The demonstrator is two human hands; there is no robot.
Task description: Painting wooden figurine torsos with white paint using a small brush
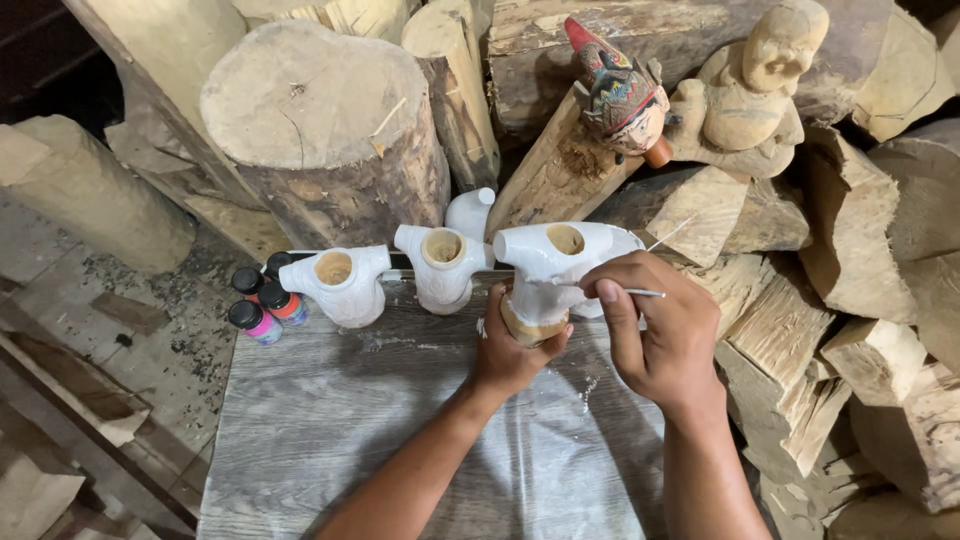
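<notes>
- A white wooden body [545, 262] with a round hole in its top is being held up near the far edge of the tabletop [330, 420], toward the far right corner.
- It is being gripped at its bare wood bottom by the left hand [510, 350], and the fingers [552, 343] are being wrapped tight around it.
- A thin paintbrush [628, 292] is being pinched in the right hand [660, 325], with the fingers [607, 300] closed narrow around the stick.
- The brush tip is being kept right at the side of the held body; it cannot be told if it is touching.
- Two more white bodies are standing along the far edge: a middle body [440, 265] just beside the held one, and a left body [342, 283] further left.
- Another small white piece [470, 212] is peeking up behind the middle body.
- Small paint bottles [265, 300] with black caps are being kept together at the far left corner, just beside the left body.
- The grey tabletop is being covered with a clear plastic sheet.
- Big cut logs [320, 130] are being piled behind the tabletop and to its right.
- A painted puppet head [620, 95] and a bare wooden figure [750, 95] are resting on the logs, well past the far edge.
</notes>
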